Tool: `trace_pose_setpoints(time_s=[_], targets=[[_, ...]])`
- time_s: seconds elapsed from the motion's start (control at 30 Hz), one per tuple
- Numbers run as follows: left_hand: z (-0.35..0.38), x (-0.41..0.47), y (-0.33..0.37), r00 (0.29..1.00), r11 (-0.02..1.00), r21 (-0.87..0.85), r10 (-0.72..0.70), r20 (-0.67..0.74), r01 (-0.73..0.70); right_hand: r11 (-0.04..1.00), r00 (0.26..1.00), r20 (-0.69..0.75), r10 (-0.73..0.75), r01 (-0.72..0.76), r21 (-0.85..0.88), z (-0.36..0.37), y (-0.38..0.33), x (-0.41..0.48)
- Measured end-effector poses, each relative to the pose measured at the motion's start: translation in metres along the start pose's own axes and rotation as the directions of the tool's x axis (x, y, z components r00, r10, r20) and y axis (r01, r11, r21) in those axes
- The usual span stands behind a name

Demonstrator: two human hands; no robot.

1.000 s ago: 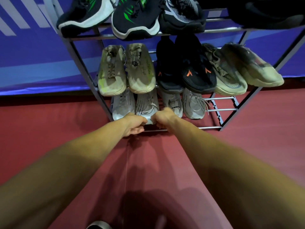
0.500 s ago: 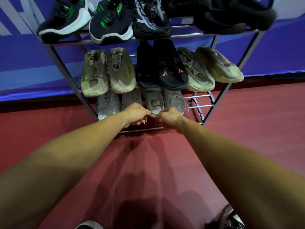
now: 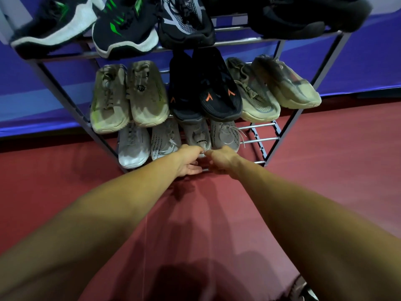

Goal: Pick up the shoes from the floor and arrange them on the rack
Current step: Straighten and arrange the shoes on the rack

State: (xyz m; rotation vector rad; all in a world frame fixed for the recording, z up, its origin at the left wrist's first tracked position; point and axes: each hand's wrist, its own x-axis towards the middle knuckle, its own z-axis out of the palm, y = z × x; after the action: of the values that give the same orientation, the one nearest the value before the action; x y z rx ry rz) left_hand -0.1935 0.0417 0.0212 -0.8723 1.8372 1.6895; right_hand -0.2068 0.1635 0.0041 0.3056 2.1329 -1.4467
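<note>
Grey sneaker (image 3: pixel 196 135) lies on the bottom shelf of the shoe rack (image 3: pixel 264 139), long axis pointing away from the person, near end just ahead of both hands: left hand (image 3: pixel 187 161) pinches it, right hand (image 3: pixel 221 158) touches alongside (fingers hidden, grip unclear).

floor (image 3: pixel 65 192) red | top sneaker (image 3: pixel 125 29) black, green stripes | slippers (image 3: pixel 217 92) black, orange marks | lettered shoe (image 3: pixel 195 133) grey

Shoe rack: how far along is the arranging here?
Done: on the rack, both upper shelves are lined with shoes, and four sit on the bottom shelf. In hand: left hand and right hand meet at the toe of the grey shoe; grip unclear. Left: bare rails bottom right, and a floor shoe partly in view.
</note>
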Motion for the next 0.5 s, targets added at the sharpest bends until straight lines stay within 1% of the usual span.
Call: trace_pose_setpoints(time_s=[0.07, 0.13, 0.23, 0.33, 0.4, 0.5], targets=[[0.002, 0.007, 0.001, 1.0, 0.997, -0.072, 0.01, -0.023, -0.012, 1.0, 1.0, -0.008, 0.017, -0.018, -0.005, 0.006, 0.0, 0.007], [0.004, 0.012, 0.002, 0.998, 0.991, -0.123, 0.042, -0.051, -0.048, 0.999, 0.999, -0.01, 0.039, -0.039, 0.029, 0.012, -0.002, 0.015], [0.006, 0.015, 0.003, 0.994, 0.99, -0.127, 0.058, -0.089, -0.069, 0.995, 0.998, -0.038, 0.058, -0.055, 0.088, 0.019, -0.006, 0.024], [0.002, 0.017, 0.001, 0.994, 0.987, -0.151, 0.046, -0.099, -0.06, 0.992, 0.993, -0.085, 0.077, -0.068, 0.105, 0.024, -0.007, 0.027], [0.0, 0.016, 0.001, 0.995, 0.982, -0.179, 0.044, -0.085, -0.059, 0.979, 0.993, -0.074, 0.095, -0.08, 0.185, 0.024, -0.007, 0.024], [-0.003, 0.008, 0.003, 0.995, 0.979, -0.19, 0.053, -0.084, -0.068, 0.941, 0.993, 0.0, 0.121, -0.115, 0.318, 0.019, -0.013, 0.014]])
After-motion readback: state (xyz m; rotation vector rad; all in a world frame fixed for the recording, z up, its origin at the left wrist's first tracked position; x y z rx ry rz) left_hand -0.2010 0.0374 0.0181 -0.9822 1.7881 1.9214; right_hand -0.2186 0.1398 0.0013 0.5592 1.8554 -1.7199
